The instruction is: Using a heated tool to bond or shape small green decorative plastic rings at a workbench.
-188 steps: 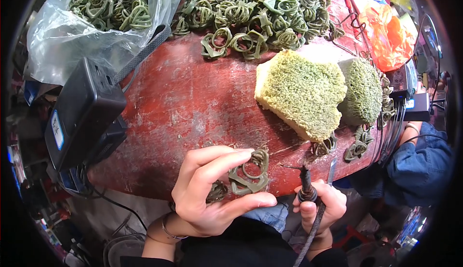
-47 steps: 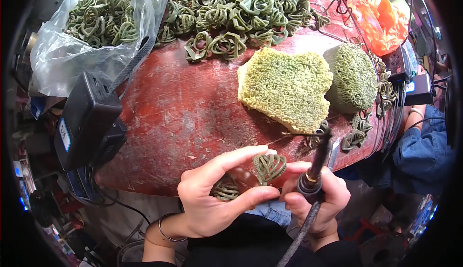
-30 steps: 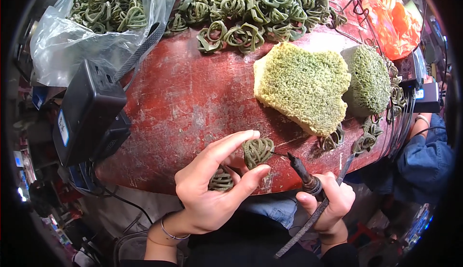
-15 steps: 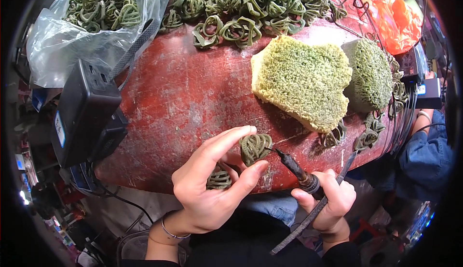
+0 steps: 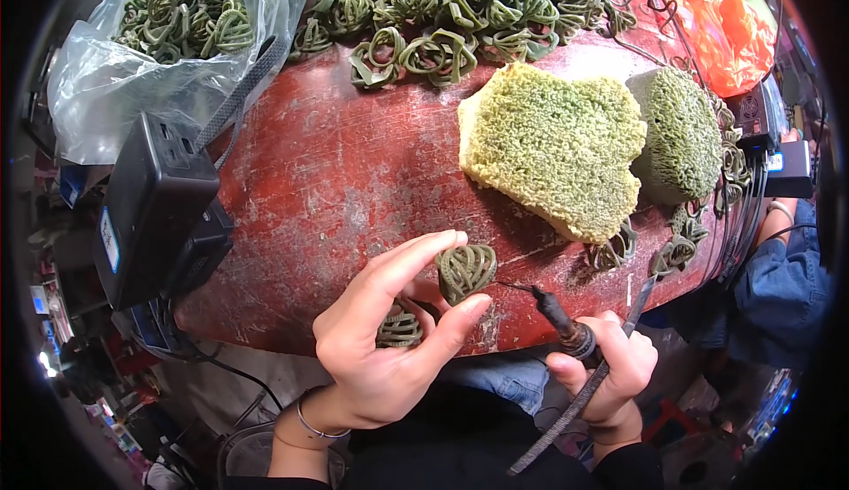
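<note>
My left hand [image 5: 376, 340] pinches a dark green wax ring [image 5: 466, 271] with a ridged, woven-looking top between thumb and fingertips. A second ridged green ring [image 5: 400, 325] is tucked in its curled fingers. My right hand [image 5: 610, 362] grips a black-handled hot wax pen [image 5: 564, 329] like a pencil; its thin bent tip is just right of the pinched ring, with a small gap. Clasped in the same hand, a long flat grey file [image 5: 566, 419] slants past the fingers. Both hands are over the near edge of the red, scuffed table [image 5: 309, 189].
A yellow-green sponge block [image 5: 557, 149] and a darker green block [image 5: 679, 136] lie ahead. Many green rings [image 5: 442, 12] are heaped at the back. A clear bag [image 5: 84, 101] of rings and a black power box [image 5: 155, 207] stand left. An orange bag [image 5: 721, 30] and another person's sleeve [image 5: 787, 269] are right.
The pen tip has drawn back to the right, away from the pinched ring, as my right hand shifts slightly right. My left hand stays nearly still with its rings.
</note>
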Available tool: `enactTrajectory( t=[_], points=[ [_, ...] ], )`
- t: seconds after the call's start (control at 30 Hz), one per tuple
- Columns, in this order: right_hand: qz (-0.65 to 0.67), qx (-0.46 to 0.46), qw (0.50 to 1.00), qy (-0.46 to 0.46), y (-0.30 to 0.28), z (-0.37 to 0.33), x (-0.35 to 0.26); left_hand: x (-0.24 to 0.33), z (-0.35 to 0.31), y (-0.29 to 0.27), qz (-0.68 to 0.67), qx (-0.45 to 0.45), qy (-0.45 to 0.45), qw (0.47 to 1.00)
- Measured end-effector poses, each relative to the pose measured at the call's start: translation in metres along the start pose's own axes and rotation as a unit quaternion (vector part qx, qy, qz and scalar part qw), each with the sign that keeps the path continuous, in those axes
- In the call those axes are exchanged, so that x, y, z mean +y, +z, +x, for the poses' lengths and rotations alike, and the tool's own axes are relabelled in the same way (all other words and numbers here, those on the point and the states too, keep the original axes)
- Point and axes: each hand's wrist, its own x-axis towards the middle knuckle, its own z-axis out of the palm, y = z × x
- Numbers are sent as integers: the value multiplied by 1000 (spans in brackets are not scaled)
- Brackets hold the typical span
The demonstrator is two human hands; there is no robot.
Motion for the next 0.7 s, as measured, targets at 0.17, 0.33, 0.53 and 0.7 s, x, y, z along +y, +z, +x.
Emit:
enactTrajectory(
  t=[0.17,0.33,0.53,0.7],
  points=[
    [19,12,1000,4,0,-2,2,0,-2,2,-21,8,-27,999],
    [15,14,1000,4,3,-1,2,-1,-4,2,-34,15,-54,998],
    [11,36,999,-14,6,1,1,0,-4,2,-35,18,-58,998],
    [-8,23,999,-23,4,1,1,0,-4,2,-27,19,-52,998]
  ],
)
